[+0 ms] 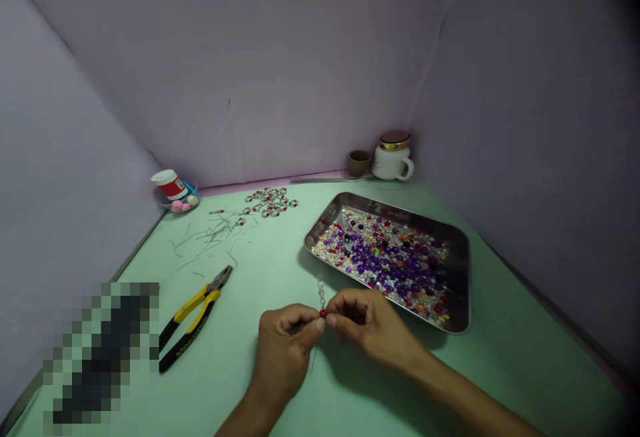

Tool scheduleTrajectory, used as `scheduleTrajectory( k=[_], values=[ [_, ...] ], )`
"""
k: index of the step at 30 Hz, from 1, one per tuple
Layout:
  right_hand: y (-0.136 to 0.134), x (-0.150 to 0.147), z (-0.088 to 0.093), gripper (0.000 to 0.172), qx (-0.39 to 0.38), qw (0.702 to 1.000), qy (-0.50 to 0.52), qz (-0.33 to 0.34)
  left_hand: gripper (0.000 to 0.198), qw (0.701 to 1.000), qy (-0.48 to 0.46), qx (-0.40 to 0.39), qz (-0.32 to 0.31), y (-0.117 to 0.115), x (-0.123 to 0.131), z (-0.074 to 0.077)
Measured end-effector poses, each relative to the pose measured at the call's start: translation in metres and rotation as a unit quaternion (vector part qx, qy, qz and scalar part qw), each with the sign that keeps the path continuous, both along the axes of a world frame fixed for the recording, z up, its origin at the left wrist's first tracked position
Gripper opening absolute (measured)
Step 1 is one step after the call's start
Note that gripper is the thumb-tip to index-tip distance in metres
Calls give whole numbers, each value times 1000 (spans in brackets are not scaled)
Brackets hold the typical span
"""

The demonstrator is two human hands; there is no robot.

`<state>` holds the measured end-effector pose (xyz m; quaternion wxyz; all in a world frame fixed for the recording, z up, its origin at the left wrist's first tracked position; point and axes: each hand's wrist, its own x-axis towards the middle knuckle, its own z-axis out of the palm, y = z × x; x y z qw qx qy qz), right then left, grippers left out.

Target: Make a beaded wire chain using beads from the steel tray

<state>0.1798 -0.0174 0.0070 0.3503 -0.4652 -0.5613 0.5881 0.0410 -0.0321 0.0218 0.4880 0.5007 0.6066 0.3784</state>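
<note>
**A:** What do we see at the hands?

**B:** We see them together near the front of the table (pixel 250 277). The left hand (pixel 283 350) and the right hand (pixel 373 327) meet fingertip to fingertip, pinching a red bead (pixel 323 314) between them. A short silver chain (pixel 321 290) stands up from that bead, and a thin wire (pixel 313 360) shows just below it.

**A:** And what lies closest to them?

**B:** We find a metal tray (pixel 400 209) just beyond the right hand, heaped with mixed beads (pixel 385 257), mostly purple, red and clear. To the left of the hands, well apart from them, we have yellow-and-black pliers (pixel 193 317).

**A:** What do we make of the far end of the table?

**B:** We count a loose pile of beaded links (pixel 267 202) and scattered wire snippets (pixel 213 234) toward the back left. Behind those, in the corner, a red-and-white jar (pixel 170 185) leans on a clear dish (pixel 177 202) of pink balls. Toward the back right stand a small brown cup (pixel 359 162) and a white mug (pixel 393 164) with a lid on it. Lilac boards (pixel 250 70) wall the table in, and a blurred patch hides something dark at the lower left.
</note>
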Motion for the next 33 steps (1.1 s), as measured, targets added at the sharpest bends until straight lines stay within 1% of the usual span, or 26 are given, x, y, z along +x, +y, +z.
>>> scheduleTrajectory(
  k=[4,7,9,12,16,21,24,27,29,33],
  values=[
    [3,3,2,12,23,1000,-17,-3,15,999,40,26,-16,-2,0,-5],
    [5,5,6,13,16,1000,-6,-13,17,996,69,40,-35,-3,0,-5],
    [6,6,8,13,2,1000,1,-8,17,995,76,45,-50,-3,0,-3],
    [7,6,9,14,-18,1000,21,-3,18,994,75,42,-70,-3,-1,-2],
    [7,6,10,16,-47,998,36,-8,16,993,51,20,-104,-1,-4,-5],
    [3,4,5,13,-45,998,47,-8,17,991,26,24,-129,1,-7,-8],
    [1,2,2,14,-40,997,63,-5,16,991,9,22,-130,2,-7,-7],
    [2,1,2,16,-33,997,62,-10,13,994,0,9,-111,2,-7,-6],
    [3,2,3,17,-20,998,51,-14,13,995,1,2,-104,2,-8,-6],
    [3,4,5,16,21,1000,19,-10,14,994,11,5,-113,2,-8,-6]
  ],
)
